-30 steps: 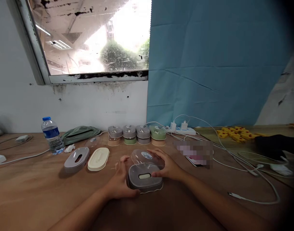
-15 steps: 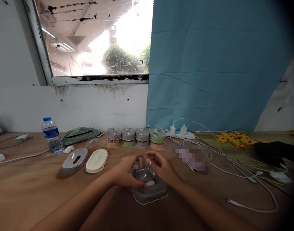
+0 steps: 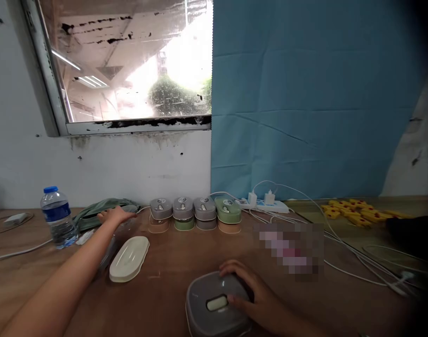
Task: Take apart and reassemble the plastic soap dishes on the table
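A grey rounded box (image 3: 206, 323) with a pale cream piece (image 3: 217, 303) in the slot of its top sits close to me. Over its right side my right hand (image 3: 249, 290) is curled, thumb on the top near the slot and fingers at the far edge. My left hand (image 3: 116, 216) reaches far left with fingers spread, above clear plastic (image 3: 124, 229) by a green fabric bag (image 3: 94, 213). Below that arm lies a cream oval lid (image 3: 129, 260). My left forearm partly hides a grey oval lid (image 3: 108, 252).
Along the wall stand several small two-tier boxes, among them a green-topped one (image 3: 228, 210). A water bottle (image 3: 58, 217) is at the left, beside a crumpled tissue (image 3: 84, 237). To the right are a power strip (image 3: 280, 206), white cables and yellow parts (image 3: 361, 213).
My left hand has left the grey box and moved far left to the clear plastic by the bag. The clear cover is off the box. My right hand now grips the box's right side.
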{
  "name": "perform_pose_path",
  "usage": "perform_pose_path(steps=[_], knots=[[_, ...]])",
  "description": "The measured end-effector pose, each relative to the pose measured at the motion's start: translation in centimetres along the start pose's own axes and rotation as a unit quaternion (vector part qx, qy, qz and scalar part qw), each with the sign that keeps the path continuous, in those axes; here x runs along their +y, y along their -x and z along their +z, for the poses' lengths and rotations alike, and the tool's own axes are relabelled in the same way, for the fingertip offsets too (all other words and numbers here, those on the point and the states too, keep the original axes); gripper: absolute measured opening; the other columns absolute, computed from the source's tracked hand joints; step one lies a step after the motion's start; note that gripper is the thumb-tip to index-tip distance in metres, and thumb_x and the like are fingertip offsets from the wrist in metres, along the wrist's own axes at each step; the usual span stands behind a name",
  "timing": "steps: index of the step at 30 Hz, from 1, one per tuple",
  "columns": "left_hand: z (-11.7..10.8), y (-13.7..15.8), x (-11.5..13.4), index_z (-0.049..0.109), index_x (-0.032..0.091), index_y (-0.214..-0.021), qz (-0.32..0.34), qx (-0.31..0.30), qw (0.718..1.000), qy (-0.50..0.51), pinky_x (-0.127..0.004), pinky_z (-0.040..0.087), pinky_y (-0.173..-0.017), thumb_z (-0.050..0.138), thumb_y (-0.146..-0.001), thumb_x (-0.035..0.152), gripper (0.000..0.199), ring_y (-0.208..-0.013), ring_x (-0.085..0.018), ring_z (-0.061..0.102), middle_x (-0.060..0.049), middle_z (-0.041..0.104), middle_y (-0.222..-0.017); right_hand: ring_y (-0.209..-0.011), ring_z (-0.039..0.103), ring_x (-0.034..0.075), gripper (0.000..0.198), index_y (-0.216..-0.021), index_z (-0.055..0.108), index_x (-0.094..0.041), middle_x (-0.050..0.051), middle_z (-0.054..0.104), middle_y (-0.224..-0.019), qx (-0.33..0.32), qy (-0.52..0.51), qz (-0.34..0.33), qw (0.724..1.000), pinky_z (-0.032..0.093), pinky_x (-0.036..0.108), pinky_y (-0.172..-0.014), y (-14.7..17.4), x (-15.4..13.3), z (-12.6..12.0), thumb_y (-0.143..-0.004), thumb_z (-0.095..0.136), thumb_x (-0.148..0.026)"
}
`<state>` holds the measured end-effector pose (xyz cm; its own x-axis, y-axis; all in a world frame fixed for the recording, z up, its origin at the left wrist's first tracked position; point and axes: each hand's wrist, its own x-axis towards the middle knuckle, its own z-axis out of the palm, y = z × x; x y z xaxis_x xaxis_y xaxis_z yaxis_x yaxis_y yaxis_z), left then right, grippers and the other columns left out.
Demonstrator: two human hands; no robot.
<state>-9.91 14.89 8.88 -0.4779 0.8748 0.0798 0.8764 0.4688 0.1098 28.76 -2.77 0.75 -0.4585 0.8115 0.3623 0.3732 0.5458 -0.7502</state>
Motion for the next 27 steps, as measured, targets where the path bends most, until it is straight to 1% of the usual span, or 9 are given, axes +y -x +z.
perform_pose_path(steps=[8, 14, 18, 20, 21, 22, 24, 26, 27], knots=[[3.9, -2.2, 0.9, 0.05, 0.014, -0.105, -0.034, -0.014, 0.999, -0.025, -0.047, 0.03, -0.081, 0.053, -0.053, 0.063, 0.073, -0.111, -0.044, 0.04, -0.024, 0.05, -0.116, -0.107, 0.047, 0.023, 0.026, -0.098, 0.053, -0.024, 0.008, 0.047, -0.112, 0.005, -0.02, 0.021, 1.0, 0.038, 0.035, -0.09, -0.1, 0.4, -0.1, -0.076, 0.056, -0.036], [3.5, -1.6, 0.9, 0.045, 0.004, -0.111, -0.027, 0.0, 1.0, -0.007, -0.048, 0.027, -0.085, 0.045, -0.053, 0.074, 0.091, -0.11, -0.045, 0.04, -0.031, 0.046, -0.116, -0.115, 0.042, 0.026, 0.042, -0.109, 0.051, -0.023, 0.01, 0.044, -0.121, -0.018, -0.034, 0.029, 0.999, 0.035, 0.037, -0.095, 0.1, 0.8, -0.6, -0.071, 0.061, -0.036], [1.8, 2.5, 2.1, 0.034, 0.002, -0.12, 0.044, 0.119, 0.992, 0.024, -0.044, 0.023, -0.093, 0.035, -0.07, 0.065, 0.08, -0.119, -0.038, 0.031, -0.026, 0.036, -0.128, -0.124, 0.031, 0.03, 0.093, -0.13, 0.032, -0.025, 0.011, 0.032, -0.135, -0.092, -0.035, 0.065, 0.993, 0.026, 0.041, -0.102, 0.5, 0.9, -1.0, -0.049, 0.077, -0.033], [1.6, 6.9, 2.7, 0.038, 0.008, -0.119, 0.136, 0.219, 0.962, 0.089, -0.043, 0.021, -0.097, 0.037, -0.075, 0.054, 0.064, -0.121, -0.034, 0.029, -0.02, 0.04, -0.125, -0.121, 0.034, 0.03, 0.101, -0.132, 0.029, -0.025, 0.011, 0.034, -0.134, -0.101, -0.037, 0.078, 0.991, 0.027, 0.042, -0.101, 0.4, 0.9, -0.8, -0.044, 0.079, -0.031], [1.9, 9.6, 3.0, 0.038, 0.01, -0.118, 0.199, 0.229, 0.945, 0.124, -0.044, 0.021, -0.097, 0.037, -0.076, 0.052, 0.06, -0.12, -0.033, 0.03, -0.018, 0.041, -0.124, -0.119, 0.037, 0.03, 0.101, -0.131, 0.03, -0.024, 0.011, 0.037, -0.132, -0.097, -0.037, 0.079, 0.991, 0.029, 0.042, -0.1, 0.4, 1.0, -0.6, -0.043, 0.08, -0.03], [2.4, 12.5, 3.1, 0.039, 0.012, -0.117, 0.27, 0.196, 0.93, 0.156, -0.043, 0.024, -0.097, 0.04, -0.075, 0.052, 0.059, -0.117, -0.032, 0.034, -0.017, 0.043, -0.122, -0.117, 0.039, 0.03, 0.099, -0.129, 0.032, -0.023, 0.011, 0.04, -0.13, -0.091, -0.035, 0.079, 0.992, 0.03, 0.041, -0.099, 0.3, 1.0, -0.4, -0.043, 0.08, -0.029], [4.0, 18.1, 3.0, 0.038, 0.017, -0.12, 0.401, 0.057, 0.886, 0.224, -0.04, 0.029, -0.096, 0.048, -0.07, 0.054, 0.063, -0.114, -0.028, 0.039, -0.013, 0.044, -0.123, -0.113, 0.043, 0.028, 0.096, -0.126, 0.035, -0.021, 0.01, 0.044, -0.125, -0.079, -0.035, 0.079, 0.993, 0.033, 0.04, -0.097, 0.1, 0.9, 0.1, -0.041, 0.08, -0.027], [5.9, 22.4, 2.8, 0.035, 0.021, -0.123, 0.443, -0.091, 0.851, 0.266, -0.04, 0.034, -0.093, 0.066, -0.053, 0.054, 0.083, -0.112, -0.03, 0.042, -0.011, 0.045, -0.123, -0.109, 0.047, 0.027, 0.093, -0.122, 0.037, -0.021, 0.008, 0.049, -0.119, -0.067, -0.039, 0.09, 0.993, 0.037, 0.038, -0.093, 0.0, 0.7, 0.5, -0.04, 0.08, -0.027], [6.7, 23.9, 2.7, 0.035, 0.021, -0.123, 0.439, -0.121, 0.843, 0.288, -0.041, 0.034, -0.094, 0.071, -0.047, 0.051, 0.09, -0.112, -0.031, 0.041, -0.012, 0.045, -0.124, -0.107, 0.048, 0.027, 0.092, -0.12, 0.038, -0.021, 0.008, 0.05, -0.117, -0.062, -0.042, 0.096, 0.993, 0.038, 0.037, -0.092, 0.0, 0.5, 0.7, -0.039, 0.08, -0.027]])
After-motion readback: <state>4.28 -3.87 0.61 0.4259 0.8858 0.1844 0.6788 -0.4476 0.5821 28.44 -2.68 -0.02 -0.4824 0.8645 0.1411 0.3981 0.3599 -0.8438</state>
